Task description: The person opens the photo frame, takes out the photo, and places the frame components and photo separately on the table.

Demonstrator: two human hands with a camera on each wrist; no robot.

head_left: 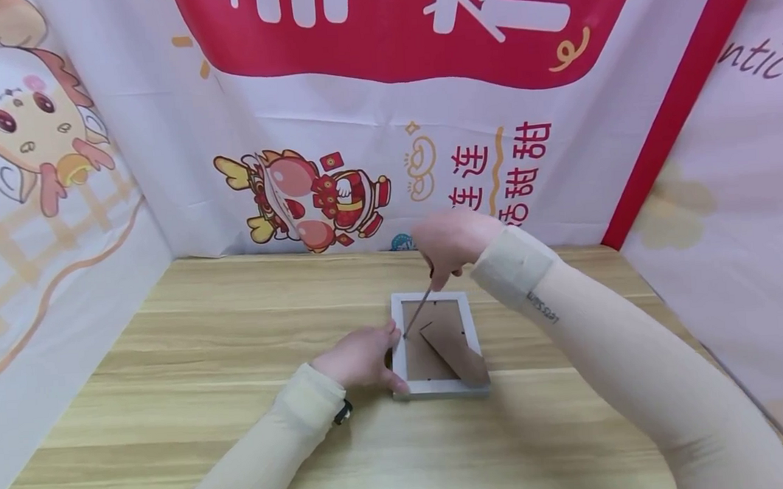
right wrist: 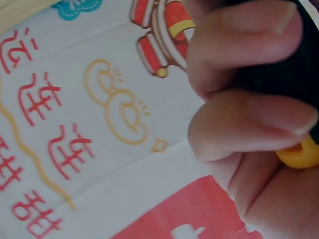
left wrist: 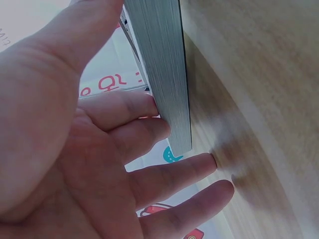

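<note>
A photo frame point(head_left: 396, 311) with a pale silvery rim lies back up on the table, its brown backing board and folding stand point(head_left: 460, 355) showing. My left hand point(head_left: 360, 358) is at its left side, thumb by the near left corner. In the left wrist view, two fingertips point(left wrist: 149, 105) touch the frame's side point(left wrist: 167, 74); the other two stretch past it. Above the frame, my right hand point(head_left: 454, 245) grips a screwdriver. Its thin metal shaft point(head_left: 418, 313) slants down to the board's left edge. The black and yellow handle point(right wrist: 301, 154) is partly covered by curled fingers.
The frame lies on a wood-grain table point(head_left: 237, 341). A white and red printed cloth point(head_left: 369, 76) hangs behind the table's far edge, and more printed cloth point(head_left: 64, 217) stands at the left and right sides.
</note>
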